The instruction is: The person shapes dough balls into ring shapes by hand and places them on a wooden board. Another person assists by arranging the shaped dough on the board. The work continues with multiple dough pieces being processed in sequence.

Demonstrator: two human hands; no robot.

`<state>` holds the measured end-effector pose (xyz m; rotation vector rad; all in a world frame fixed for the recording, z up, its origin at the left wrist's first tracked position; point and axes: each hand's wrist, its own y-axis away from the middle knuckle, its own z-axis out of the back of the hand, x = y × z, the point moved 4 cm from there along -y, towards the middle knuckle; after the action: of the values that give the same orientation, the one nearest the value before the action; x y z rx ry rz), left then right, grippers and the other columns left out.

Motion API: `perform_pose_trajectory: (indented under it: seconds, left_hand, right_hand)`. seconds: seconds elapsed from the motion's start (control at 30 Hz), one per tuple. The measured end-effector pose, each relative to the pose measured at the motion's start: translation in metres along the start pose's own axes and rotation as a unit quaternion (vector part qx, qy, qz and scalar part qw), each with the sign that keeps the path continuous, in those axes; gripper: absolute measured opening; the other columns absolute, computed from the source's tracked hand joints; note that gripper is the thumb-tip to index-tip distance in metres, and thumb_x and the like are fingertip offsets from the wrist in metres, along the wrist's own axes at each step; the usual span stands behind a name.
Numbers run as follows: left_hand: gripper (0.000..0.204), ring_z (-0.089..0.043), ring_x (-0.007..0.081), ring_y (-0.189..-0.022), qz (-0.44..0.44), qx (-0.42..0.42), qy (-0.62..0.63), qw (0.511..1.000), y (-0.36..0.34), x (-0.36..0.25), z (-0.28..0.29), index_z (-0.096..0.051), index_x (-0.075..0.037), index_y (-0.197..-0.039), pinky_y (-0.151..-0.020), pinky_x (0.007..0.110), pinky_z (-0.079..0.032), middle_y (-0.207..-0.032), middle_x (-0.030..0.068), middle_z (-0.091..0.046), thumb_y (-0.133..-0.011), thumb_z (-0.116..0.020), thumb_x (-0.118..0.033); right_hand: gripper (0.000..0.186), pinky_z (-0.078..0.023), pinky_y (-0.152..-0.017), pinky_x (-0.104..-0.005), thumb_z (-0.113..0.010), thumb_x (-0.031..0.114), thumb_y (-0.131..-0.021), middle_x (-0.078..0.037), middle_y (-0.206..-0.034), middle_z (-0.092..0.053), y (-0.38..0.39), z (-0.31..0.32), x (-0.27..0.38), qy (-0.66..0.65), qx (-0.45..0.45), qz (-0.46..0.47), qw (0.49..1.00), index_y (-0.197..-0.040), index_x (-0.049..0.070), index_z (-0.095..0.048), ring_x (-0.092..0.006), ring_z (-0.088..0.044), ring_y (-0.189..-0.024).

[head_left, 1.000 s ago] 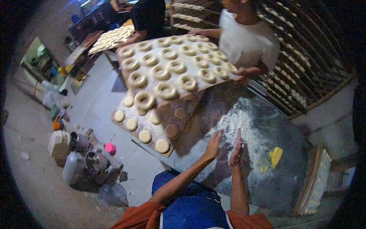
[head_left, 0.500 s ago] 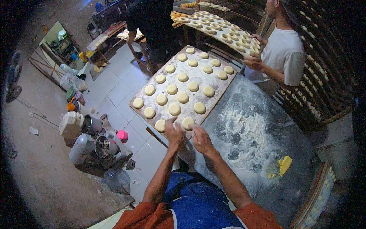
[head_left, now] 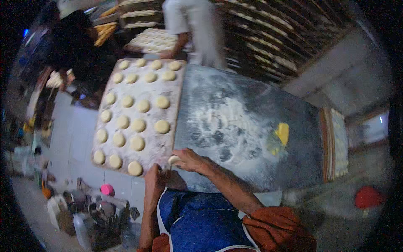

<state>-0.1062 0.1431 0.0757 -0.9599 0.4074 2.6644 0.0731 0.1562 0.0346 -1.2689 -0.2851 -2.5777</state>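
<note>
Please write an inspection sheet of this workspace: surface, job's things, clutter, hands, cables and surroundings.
Surface: dark floured worktable, with white flour spread on it.
Job's things: floured wooden board carrying rows of round pale dough pieces; one more dough piece at the board's near corner.
Clutter: yellow plastic scraper on the table.
Hands: left hand at the board's near edge; right hand holding the one dough piece.
Cables: nothing seen.
Surroundings: wooden racks; pots and bottles on the floor; another person with a tray.
</note>
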Motion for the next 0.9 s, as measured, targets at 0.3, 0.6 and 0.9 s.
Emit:
perform_pose_trajectory:
  seconds: [0.3,0.6,0.9]
  left_hand:
    - [0.035,-0.062,0.0328,-0.073,-0.199,0.180,0.256,0.928,-0.061,-0.169,-0.113,-0.048,-0.001,-0.100,-0.063,0.041,-0.047,-0.081,0.0164,-0.063,-0.078,-0.071,-0.015]
    - [0.029,-0.063,0.0324,-0.083,-0.225,0.159,0.310,0.910,-0.051,-0.224,-0.220,-0.058,0.004,-0.102,-0.072,0.038,-0.050,-0.092,0.0179,-0.064,-0.085,-0.065,-0.018]
    - [0.020,-0.059,0.0127,-0.080,-0.068,0.213,0.471,0.853,-0.024,-0.260,-0.246,-0.061,0.002,-0.097,-0.069,0.027,-0.047,-0.087,0.0073,-0.065,-0.089,-0.062,-0.018]
  right_hand:
    - [0.029,-0.050,-0.075,-0.0396,-0.072,0.006,-0.066,-0.015,-0.088,-0.066,0.232,0.152,-0.115,0.034,-0.389,-0.337,0.857,-0.094,0.002,-0.064,-0.0294,-0.064,-0.080]
    - [0.029,-0.049,-0.062,-0.0323,-0.073,0.000,-0.071,-0.006,-0.081,-0.060,0.269,0.161,-0.140,-0.095,-0.459,-0.216,0.857,-0.092,0.002,-0.053,-0.0160,-0.059,-0.069]
    - [0.036,-0.048,-0.070,-0.0277,-0.073,0.002,-0.070,-0.005,-0.086,-0.059,0.286,0.178,-0.111,-0.243,-0.433,-0.154,0.855,-0.099,0.003,-0.051,-0.0139,-0.059,-0.081]
